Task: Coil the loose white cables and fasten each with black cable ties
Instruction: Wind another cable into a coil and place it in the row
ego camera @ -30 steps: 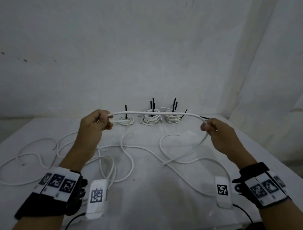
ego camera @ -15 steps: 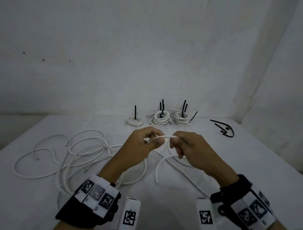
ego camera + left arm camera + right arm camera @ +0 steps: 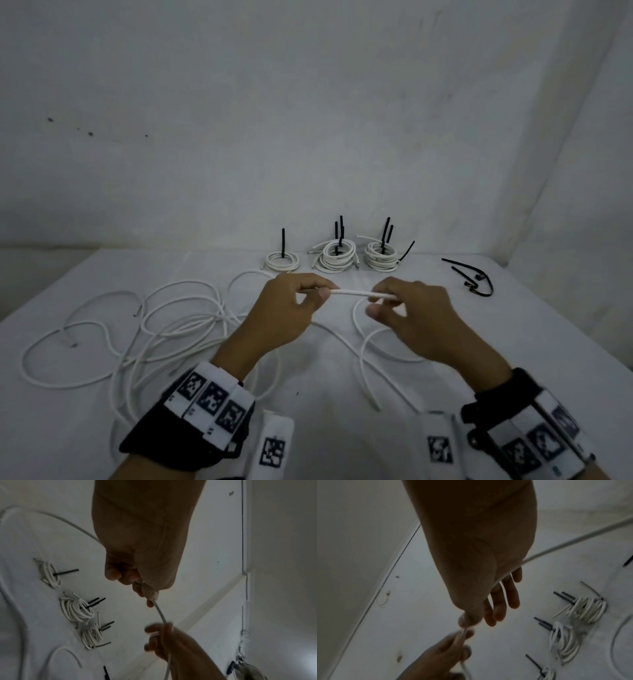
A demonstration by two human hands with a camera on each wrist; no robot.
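A loose white cable (image 3: 352, 293) spans the short gap between my two hands above the middle of the table. My left hand (image 3: 301, 301) pinches it between thumb and forefinger; the left wrist view shows that hand (image 3: 137, 577) curled round the cable (image 3: 160, 614). My right hand (image 3: 394, 301) pinches the cable's other side, with the remaining fingers (image 3: 513, 595) extended in the right wrist view. From the right hand the cable (image 3: 363, 359) droops down to the table. Three tied white coils (image 3: 337, 257) with upright black ties stand at the back.
Several loose white cables (image 3: 154, 329) sprawl tangled over the left half of the white table (image 3: 513, 342). A few spare black cable ties (image 3: 472, 277) lie at the back right. White walls close off the back and right.
My hands were spread wide apart holding a long stretch of cable; they have come close together at the table's middle, now with only a short span of cable between them.
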